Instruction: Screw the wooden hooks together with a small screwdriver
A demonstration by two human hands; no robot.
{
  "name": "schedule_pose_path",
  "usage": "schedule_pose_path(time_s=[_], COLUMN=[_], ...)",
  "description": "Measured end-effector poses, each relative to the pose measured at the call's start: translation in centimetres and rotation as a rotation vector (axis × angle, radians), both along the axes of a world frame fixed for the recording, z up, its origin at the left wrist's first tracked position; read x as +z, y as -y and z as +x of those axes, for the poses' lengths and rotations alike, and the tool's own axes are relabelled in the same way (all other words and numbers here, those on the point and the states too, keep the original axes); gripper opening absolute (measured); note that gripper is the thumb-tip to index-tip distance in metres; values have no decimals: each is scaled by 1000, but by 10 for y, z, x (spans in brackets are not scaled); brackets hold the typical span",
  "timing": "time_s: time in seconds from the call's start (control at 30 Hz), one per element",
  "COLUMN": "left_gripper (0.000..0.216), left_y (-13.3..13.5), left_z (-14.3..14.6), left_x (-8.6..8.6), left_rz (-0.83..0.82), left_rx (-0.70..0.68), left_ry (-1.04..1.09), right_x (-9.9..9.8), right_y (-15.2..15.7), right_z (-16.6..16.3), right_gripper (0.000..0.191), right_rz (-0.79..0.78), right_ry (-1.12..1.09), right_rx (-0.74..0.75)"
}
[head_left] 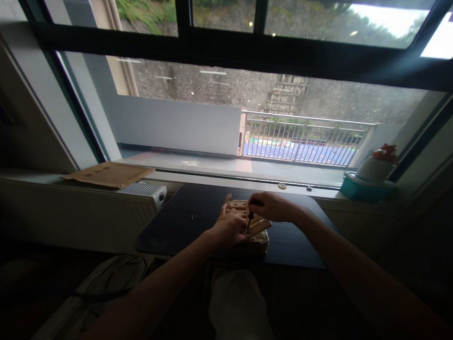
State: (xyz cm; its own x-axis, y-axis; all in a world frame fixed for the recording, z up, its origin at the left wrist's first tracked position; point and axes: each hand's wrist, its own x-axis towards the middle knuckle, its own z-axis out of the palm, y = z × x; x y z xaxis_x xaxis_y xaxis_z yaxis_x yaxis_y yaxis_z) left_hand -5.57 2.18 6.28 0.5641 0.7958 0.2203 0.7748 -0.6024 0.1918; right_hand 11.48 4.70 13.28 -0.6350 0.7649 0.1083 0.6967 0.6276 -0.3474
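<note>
In the head view, my right hand (272, 206) is closed around the dark handle of a small screwdriver (250, 218). The tool points down, its tip at a light wooden piece made of slats (260, 227) with dark holes in some of them. My left hand (229, 226) grips the left side of this slatted piece, fingers pressed against it near the screwdriver tip. Under the wood lies a block with a crinkled, shiny, patterned surface (261, 243). My left hand hides part of both. The exact point where the tip meets the wood is too small to make out.
The dark table (293, 243) stands against the window. Tiny screw-like bits (192, 217) lie on its left half. A brown envelope (109, 174) rests above the radiator (141, 190). On the sill are a small tape roll (282, 186) and a teal box (366, 187) under a white, red-topped container (377, 165).
</note>
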Motion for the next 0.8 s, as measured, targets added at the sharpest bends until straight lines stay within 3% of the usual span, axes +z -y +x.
schedule_pose_path(time_s=[0.3, 0.57, 0.63, 0.7, 0.8], left_gripper=[18, 20, 19, 34, 55], left_y=[-10, -8, -4, 2, 16], left_z=[2, 4, -1, -10, -23], left_x=[-12, -5, -1, 0, -17], left_rz=[29, -17, -18, 25, 144], left_rx=[-35, -13, 12, 71, 249], left_ry=[-29, -12, 61, 211, 543], right_x=[-3, -7, -6, -7, -13], right_y=[20, 7, 4, 1, 0], right_z=[4, 2, 3, 3, 3], right_gripper=[21, 22, 22, 23, 22], right_rz=[13, 8, -5, -28, 1], right_ry=[-49, -23, -14, -2, -5], right_rx=[127, -26, -58, -78, -103])
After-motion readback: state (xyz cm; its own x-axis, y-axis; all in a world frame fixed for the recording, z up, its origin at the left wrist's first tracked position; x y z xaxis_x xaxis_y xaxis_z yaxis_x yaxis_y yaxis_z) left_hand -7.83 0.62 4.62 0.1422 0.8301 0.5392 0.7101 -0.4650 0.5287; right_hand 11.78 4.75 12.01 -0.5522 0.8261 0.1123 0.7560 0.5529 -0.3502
